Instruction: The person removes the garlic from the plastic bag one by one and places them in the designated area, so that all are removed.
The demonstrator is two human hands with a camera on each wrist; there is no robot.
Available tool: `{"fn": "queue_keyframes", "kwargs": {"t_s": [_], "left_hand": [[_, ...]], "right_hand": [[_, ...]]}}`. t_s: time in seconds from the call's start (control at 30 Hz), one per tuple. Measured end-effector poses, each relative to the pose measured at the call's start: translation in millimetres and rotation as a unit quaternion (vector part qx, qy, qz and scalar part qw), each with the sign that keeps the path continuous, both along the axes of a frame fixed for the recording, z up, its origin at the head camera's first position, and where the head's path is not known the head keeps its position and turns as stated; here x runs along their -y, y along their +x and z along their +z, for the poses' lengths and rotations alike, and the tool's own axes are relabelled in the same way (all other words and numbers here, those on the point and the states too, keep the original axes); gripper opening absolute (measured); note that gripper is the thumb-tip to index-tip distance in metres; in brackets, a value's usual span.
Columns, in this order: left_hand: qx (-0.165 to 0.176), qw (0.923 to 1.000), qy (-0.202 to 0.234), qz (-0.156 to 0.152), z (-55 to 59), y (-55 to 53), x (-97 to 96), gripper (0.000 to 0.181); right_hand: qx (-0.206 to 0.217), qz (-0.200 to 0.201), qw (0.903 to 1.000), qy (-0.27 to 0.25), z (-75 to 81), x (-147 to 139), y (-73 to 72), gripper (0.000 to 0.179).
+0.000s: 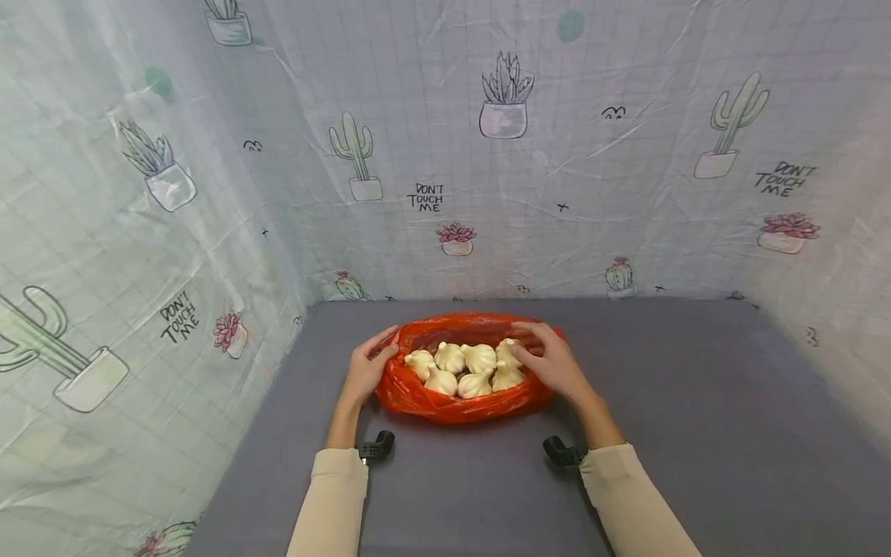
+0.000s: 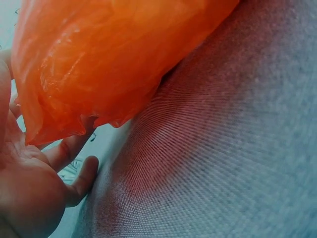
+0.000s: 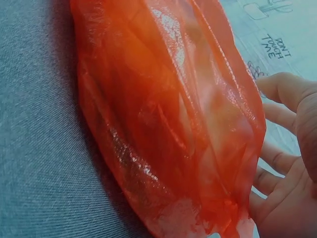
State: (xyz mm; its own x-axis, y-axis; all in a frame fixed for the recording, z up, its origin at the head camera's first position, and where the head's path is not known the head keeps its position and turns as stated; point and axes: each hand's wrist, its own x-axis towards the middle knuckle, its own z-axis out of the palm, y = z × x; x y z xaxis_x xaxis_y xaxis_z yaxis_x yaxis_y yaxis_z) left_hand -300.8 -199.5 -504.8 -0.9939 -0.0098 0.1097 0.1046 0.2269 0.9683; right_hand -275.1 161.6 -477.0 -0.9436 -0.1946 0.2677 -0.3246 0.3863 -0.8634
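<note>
A red plastic bag (image 1: 445,410) lies on the grey table with its mouth spread wide. Several whole garlic bulbs (image 1: 479,357) show inside it, in two rough rows. At the bag's left end, my left hand (image 1: 369,367) holds the edge between thumb and fingers; in the left wrist view the red plastic (image 2: 99,64) hangs over the palm. My right hand (image 1: 553,363) is at the right end, fingers stretched along the rim and thumb overlapping the rightmost bulb. The right wrist view shows the bag's side (image 3: 148,114) with fingers (image 3: 280,156) partly hidden behind it.
The grey tabletop (image 1: 696,433) extends around the bag on both sides and in front. A pale curtain (image 1: 571,170) printed with potted cacti hangs behind the table and along its left and right sides. Each wrist carries a black camera mount (image 1: 379,446).
</note>
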Motion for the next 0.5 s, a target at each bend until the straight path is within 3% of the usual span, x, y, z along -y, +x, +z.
{"fn": "queue_keyframes", "kwargs": {"t_s": [0.13, 0.5], "left_hand": [[-0.005, 1.0, -0.004, 0.004, 2.0, -0.4, 1.0, 0.041], [0.003, 1.0, 0.006, -0.004, 0.2, -1.3, 0.5, 0.043]], "right_hand": [[-0.002, 0.004, 1.0, -0.005, -3.9, 0.1, -1.8, 0.044], [0.008, 0.001, 0.999, 0.043, -9.5, 0.5, -1.4, 0.043]]}}
